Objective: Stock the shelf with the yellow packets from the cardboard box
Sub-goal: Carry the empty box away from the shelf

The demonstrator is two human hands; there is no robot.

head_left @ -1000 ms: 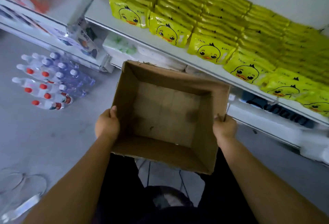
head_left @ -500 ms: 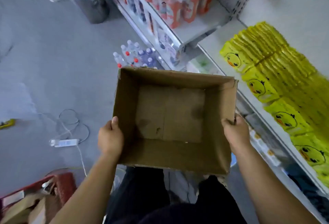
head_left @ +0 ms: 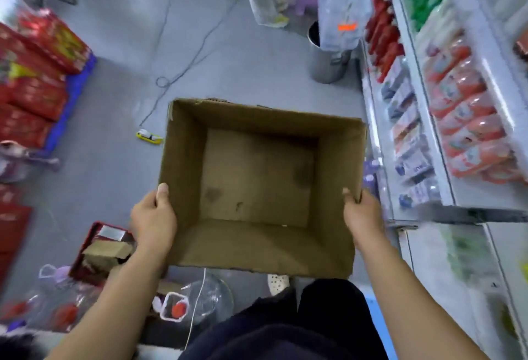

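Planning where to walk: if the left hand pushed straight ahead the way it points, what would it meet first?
Likely nothing: the left hand grips the left wall of the cardboard box, and ahead is open air above the floor; depth is unclear.

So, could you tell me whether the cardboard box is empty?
Empty: the cardboard box shows only its bare, stained bottom; nothing lies inside.

Matt, stained brown cardboard box [head_left: 258,176]; smooth grey floor [head_left: 120,108]; glossy red plastic-wrapped packs [head_left: 34,79].
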